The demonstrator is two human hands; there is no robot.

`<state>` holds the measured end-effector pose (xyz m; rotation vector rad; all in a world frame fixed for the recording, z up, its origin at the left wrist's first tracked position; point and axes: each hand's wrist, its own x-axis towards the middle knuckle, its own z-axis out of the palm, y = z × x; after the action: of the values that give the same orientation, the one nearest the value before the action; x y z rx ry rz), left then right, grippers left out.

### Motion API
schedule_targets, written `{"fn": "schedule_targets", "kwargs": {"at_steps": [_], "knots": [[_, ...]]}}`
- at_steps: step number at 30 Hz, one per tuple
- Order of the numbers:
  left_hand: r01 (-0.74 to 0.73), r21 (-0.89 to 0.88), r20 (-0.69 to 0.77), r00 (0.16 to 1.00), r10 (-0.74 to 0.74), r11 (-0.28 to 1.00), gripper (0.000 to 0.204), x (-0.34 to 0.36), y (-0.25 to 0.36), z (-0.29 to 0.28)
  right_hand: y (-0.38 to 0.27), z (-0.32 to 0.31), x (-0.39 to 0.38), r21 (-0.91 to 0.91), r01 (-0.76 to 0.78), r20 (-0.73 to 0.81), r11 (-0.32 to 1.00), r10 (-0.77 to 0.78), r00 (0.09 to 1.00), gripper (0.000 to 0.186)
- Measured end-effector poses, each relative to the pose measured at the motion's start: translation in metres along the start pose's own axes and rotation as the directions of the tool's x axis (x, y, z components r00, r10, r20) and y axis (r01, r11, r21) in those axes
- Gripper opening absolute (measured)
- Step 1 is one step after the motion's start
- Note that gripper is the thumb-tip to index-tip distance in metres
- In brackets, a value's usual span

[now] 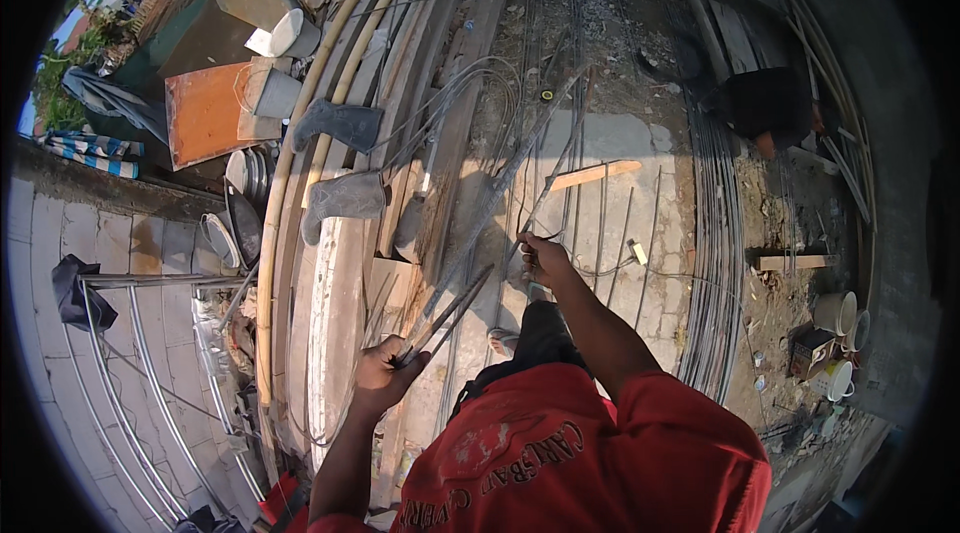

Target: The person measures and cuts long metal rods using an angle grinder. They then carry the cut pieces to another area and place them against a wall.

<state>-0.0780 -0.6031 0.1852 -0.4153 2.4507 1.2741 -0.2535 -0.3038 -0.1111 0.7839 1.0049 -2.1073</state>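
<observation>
My left hand (pixel 385 373), low and left of centre, is closed around thin dark metal rods (pixel 456 307). They slant up and away to the right from my fist. My right hand (pixel 545 258) is raised near the middle, its fingers pinched on a thin dark length of metal rod or wire (pixel 526 233); its exact kind is hard to make out. Long grey steel bars (pixel 490 201) run along the ground between and beyond my hands. A flat wooden strip (pixel 596 175) lies on the concrete just past my right hand.
At left, grey rubber boots (pixel 345 201) rest on stacked timber and bamboo poles (pixel 268 303). A long bundle of steel bars (pixel 715 233) lies to the right, with buckets (pixel 834 313) beyond. A black-clothed person (pixel 765 105) is at far right. A tape measure (pixel 547 95) lies ahead.
</observation>
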Motion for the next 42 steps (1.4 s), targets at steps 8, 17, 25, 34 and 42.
{"fn": "schedule_targets", "kwargs": {"at_steps": [8,17,25,34,42], "knots": [[-0.249,-0.084,-0.194,0.954,0.229,0.965,0.015,0.052,0.094,0.013,-0.036,-0.013,-0.024,0.104,0.073,-0.043,0.992,-0.069,0.997,0.043],[-0.344,0.014,-0.333,0.884,0.329,0.939,0.014,0.089,0.087,0.052,-0.05,0.064,0.014,-0.745,0.191,-0.171,0.639,-0.459,0.872,0.036],[-0.245,0.084,-0.551,0.796,0.249,0.966,0.022,0.048,0.106,-0.016,-0.129,0.057,0.081,-0.758,0.427,0.182,0.493,-0.469,0.864,0.074],[-0.416,-0.068,-0.948,0.31,0.072,0.907,0.026,-0.013,0.132,-0.105,-0.182,0.325,-0.015,-0.17,0.48,0.952,0.861,0.017,0.307,0.107],[-0.716,-0.238,-0.956,0.054,-0.288,0.656,0.02,-0.027,0.047,-0.085,-0.157,0.399,-0.03,-0.227,0.927,0.883,0.3,-0.338,0.326,0.045]]}}
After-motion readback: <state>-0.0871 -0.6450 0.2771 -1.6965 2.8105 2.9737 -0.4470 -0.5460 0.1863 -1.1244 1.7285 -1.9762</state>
